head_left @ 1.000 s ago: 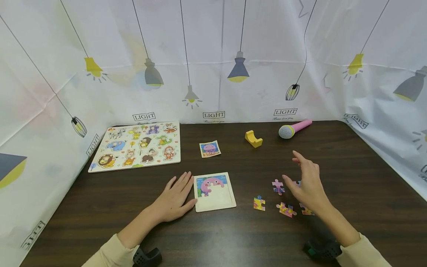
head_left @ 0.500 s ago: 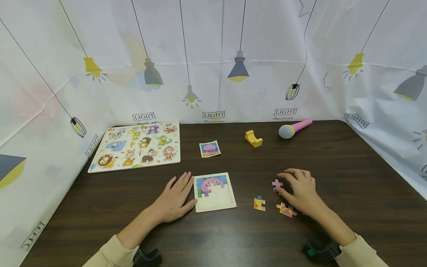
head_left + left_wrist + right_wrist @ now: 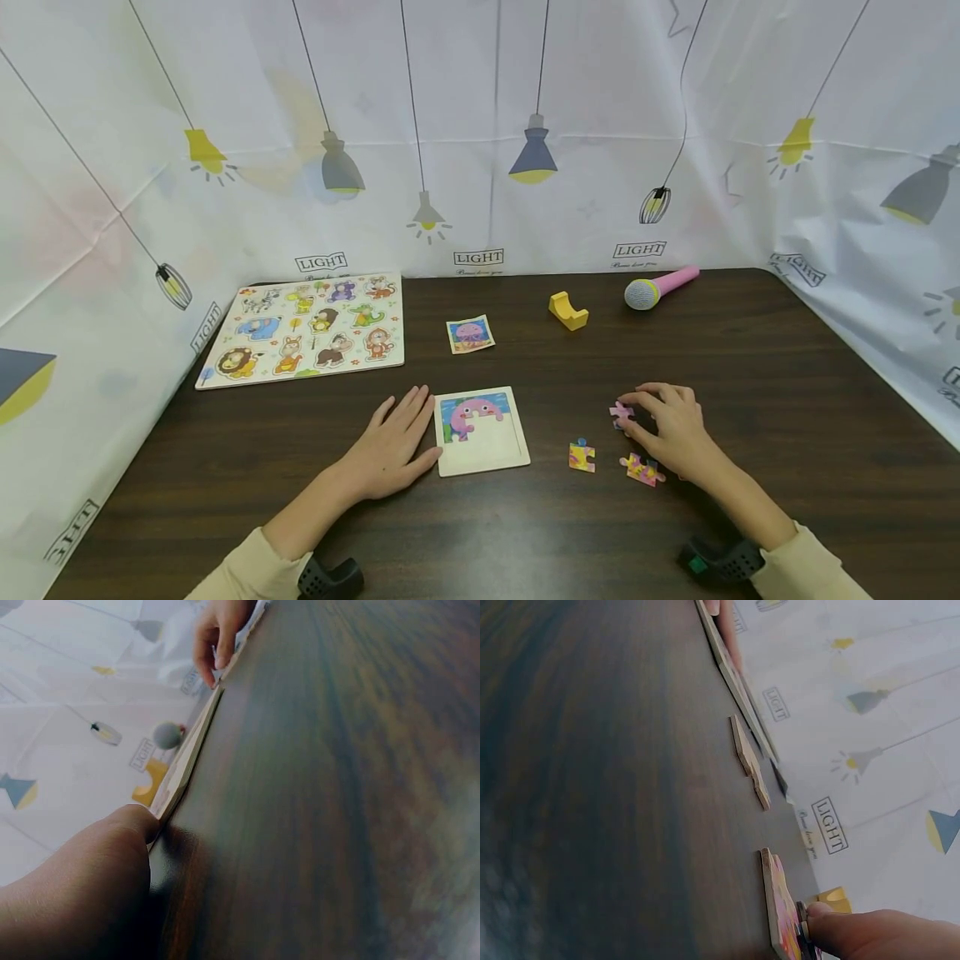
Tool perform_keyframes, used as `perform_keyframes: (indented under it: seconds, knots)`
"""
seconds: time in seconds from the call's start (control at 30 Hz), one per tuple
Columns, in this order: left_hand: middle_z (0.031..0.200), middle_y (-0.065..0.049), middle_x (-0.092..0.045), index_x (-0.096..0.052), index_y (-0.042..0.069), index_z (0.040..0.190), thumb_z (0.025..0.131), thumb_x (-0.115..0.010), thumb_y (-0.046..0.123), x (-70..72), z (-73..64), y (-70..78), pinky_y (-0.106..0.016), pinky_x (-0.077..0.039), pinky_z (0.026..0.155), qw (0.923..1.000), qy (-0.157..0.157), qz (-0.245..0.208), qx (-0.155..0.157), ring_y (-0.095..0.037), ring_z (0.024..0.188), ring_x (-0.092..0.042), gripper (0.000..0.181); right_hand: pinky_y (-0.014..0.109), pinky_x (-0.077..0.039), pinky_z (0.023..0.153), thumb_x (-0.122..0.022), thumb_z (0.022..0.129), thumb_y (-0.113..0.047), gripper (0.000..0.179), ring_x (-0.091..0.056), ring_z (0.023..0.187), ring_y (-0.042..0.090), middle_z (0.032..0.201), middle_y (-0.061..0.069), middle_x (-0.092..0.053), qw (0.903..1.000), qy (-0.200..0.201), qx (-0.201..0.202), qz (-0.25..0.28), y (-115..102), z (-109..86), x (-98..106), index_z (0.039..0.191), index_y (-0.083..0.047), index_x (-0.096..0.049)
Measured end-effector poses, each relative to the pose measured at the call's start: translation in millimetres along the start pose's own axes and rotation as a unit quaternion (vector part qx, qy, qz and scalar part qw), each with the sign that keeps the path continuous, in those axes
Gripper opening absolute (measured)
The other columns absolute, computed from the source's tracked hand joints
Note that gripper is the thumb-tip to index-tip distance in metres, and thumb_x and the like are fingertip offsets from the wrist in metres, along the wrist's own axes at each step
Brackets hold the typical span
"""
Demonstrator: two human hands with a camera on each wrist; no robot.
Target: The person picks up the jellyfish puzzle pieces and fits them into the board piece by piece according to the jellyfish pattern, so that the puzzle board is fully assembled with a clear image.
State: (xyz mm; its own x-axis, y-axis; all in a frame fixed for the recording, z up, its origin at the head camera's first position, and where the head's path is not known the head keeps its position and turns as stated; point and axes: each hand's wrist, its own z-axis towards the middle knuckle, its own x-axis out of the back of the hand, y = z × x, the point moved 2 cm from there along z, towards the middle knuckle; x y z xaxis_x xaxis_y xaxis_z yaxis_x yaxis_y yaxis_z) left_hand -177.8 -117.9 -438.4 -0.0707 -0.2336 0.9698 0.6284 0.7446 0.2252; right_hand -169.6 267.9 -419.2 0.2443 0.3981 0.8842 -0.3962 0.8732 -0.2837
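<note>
My left hand [image 3: 397, 447] lies spread on the table, its fingertips and thumb against the left edge of the square puzzle tray [image 3: 480, 458]. Part of a pink octopus picture fills the tray's upper area; bare wood shows below. With thumb and index finger, my right hand [image 3: 671, 429] pinches a pink-purple jigsaw piece [image 3: 619, 412] at table level. Just below that hand is a yellow-pink jigsaw piece [image 3: 642, 470], and a yellow piece with a blue knob [image 3: 581, 456] lies between it and the tray. Whatever is under the right palm is hidden.
Behind the tray lies a small octopus picture card [image 3: 471, 334]. A large animal puzzle board [image 3: 307, 331] occupies the back left. Toward the back right are a yellow curved block [image 3: 568, 312] and a pink toy microphone [image 3: 660, 289]. A printed white cloth [image 3: 480, 167] hangs behind the table.
My right hand has come down and left from above the pieces, its thumb and index finger closing on the pink-purple piece. The left hand has stayed in place.
</note>
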Motion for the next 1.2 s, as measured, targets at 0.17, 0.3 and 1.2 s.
perform_keyframes:
  seconds: [0.17,0.3,1.2]
  knots:
    - [0.151,-0.014,-0.013,-0.017,0.002,0.146,0.095,-0.03,0.052,-0.5,-0.3,0.2,-0.05,-0.009,0.107,1.0,-0.001,-0.002,0.001,-0.024,0.139,-0.01,0.072,0.055,-0.031,0.079,-0.074,0.077,-0.015,0.03,-0.042,0.095,0.04,0.101,0.02,-0.055,0.9998,-0.001,0.02,0.005,0,0.6,-1,0.105,-0.006,-0.067]
    - [0.151,-0.014,-0.012,-0.017,0.002,0.146,0.095,-0.029,0.053,-0.8,-0.4,-0.2,-0.05,-0.009,0.107,1.0,-0.005,-0.001,0.003,-0.023,0.139,-0.008,0.073,0.048,-0.031,0.074,-0.073,0.077,-0.012,0.032,-0.043,0.087,0.033,0.096,0.016,-0.055,0.9993,-0.003,0.034,0.012,-3,1.0,1,0.107,-0.005,-0.066]
    - [0.151,-0.015,-0.011,-0.018,0.0,0.145,0.095,-0.031,0.052,2.2,0.7,1.1,-0.05,-0.007,0.107,0.9999,-0.011,-0.003,0.005,-0.024,0.139,-0.007,0.073,0.051,-0.024,0.082,-0.071,0.079,-0.009,0.025,-0.04,0.092,0.032,0.094,0.015,-0.052,0.9957,-0.058,-0.02,0.069,-1,9.0,4,0.099,-0.001,-0.058]
